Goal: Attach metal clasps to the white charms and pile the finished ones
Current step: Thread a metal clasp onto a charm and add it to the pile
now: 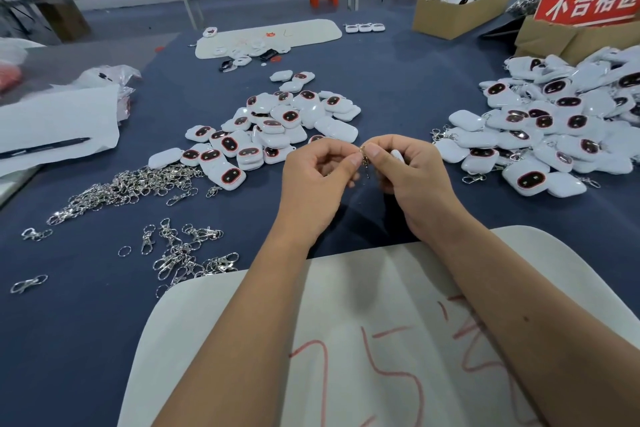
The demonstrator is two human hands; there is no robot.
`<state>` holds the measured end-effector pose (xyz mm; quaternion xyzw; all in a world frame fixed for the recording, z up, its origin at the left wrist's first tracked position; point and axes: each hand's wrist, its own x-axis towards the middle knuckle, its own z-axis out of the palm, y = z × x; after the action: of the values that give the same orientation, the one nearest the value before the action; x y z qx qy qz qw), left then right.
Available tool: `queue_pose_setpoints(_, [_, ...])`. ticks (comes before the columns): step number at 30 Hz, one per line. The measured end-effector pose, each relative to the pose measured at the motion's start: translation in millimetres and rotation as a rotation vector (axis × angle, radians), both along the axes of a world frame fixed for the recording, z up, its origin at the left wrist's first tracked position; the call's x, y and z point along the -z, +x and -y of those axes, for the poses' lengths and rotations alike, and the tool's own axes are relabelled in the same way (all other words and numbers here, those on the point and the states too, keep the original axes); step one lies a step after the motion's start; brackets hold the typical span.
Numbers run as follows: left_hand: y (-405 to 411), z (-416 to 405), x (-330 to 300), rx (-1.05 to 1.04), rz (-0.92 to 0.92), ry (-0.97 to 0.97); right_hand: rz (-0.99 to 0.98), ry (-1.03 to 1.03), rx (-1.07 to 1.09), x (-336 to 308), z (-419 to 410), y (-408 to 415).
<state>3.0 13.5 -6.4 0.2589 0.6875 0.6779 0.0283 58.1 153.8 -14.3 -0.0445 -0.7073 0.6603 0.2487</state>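
Observation:
My left hand and my right hand meet above the blue table, both pinching a small metal clasp between thumbs and forefingers. My right hand also curls round a white charm, mostly hidden by its fingers. A pile of white charms with dark oval faces lies just beyond my hands. A larger pile of charms with clasps on them lies at the right. Loose silver clasps are heaped at the left, with more nearer to me.
A white foam sheet with red marks lies under my forearms. White paper with a black pen sits at the left edge. Cardboard boxes and a red sign stand at the back right. Another foam sheet lies far back.

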Motion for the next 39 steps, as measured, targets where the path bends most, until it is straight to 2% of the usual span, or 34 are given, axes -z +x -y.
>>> queue_pose_setpoints(13, [-0.8,-3.1,1.9,0.008,0.025,-0.054,0.009,0.179,0.082,-3.5,5.7,1.4])
queue_pose_setpoints(27, [1.3,-2.6,-1.9,0.072,0.113,0.022,-0.003,0.056,0.013,-3.3,1.1,2.0])
queue_pose_setpoints(34, [5.1,-6.1,-3.3,-0.007,0.036,-0.043,0.012,0.067,0.008,-2.9,1.1,1.0])
queue_pose_setpoints(39, [4.6,-8.0,-0.1,-0.078,-0.054,-0.117,0.020,0.187,0.064,-4.3,4.4,1.8])
